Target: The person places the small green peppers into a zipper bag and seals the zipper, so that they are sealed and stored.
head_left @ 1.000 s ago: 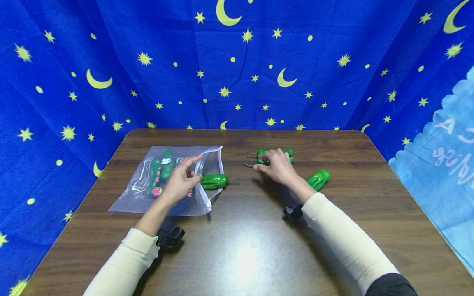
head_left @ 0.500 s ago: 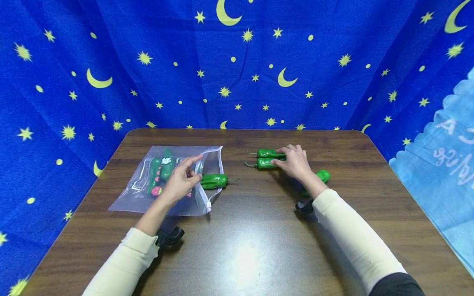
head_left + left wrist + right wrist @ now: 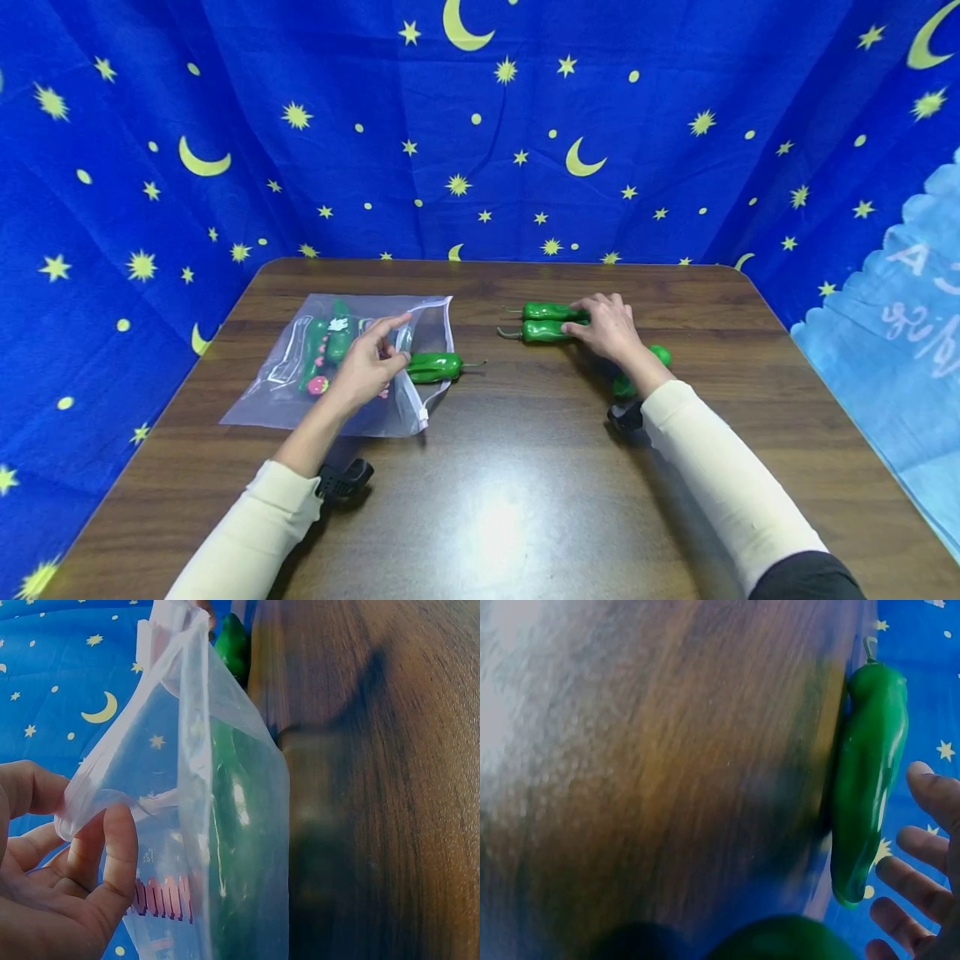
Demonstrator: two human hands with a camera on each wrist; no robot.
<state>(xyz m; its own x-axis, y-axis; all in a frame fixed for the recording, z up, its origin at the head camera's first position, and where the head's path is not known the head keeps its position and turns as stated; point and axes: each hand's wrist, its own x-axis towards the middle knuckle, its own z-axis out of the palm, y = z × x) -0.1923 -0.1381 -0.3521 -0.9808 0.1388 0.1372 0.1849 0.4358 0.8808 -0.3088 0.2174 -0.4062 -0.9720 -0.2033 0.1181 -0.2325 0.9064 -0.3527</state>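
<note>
A clear slider zip bag (image 3: 255, 398) with printed pictures lies at the left with green chili peppers (image 3: 311, 354) inside. My left hand (image 3: 365, 364) pinches the upper layer at its mouth between thumb and finger, lifting it; the left wrist view shows the pinched edge (image 3: 66, 825). Partly in the mouth lies another green pepper (image 3: 442, 367), stem pointing right. Two more peppers lie side by side, a back one (image 3: 543, 311) and a front one (image 3: 542, 332). My right hand (image 3: 609, 325) hovers at their right ends, fingers spread and loosely bent in the right wrist view.
Another green pepper (image 3: 660, 354) lies beside my right wrist, partly hidden by the forearm. The wooden table (image 3: 495, 467) ends at the back against a blue star-and-moon curtain (image 3: 510, 167). A lighter blue cloth (image 3: 907, 333) hangs at the right.
My right hand has moved right, from over the middle of the two peppers to their right ends, uncovering more of them. The left hand and the bag have stayed still.
</note>
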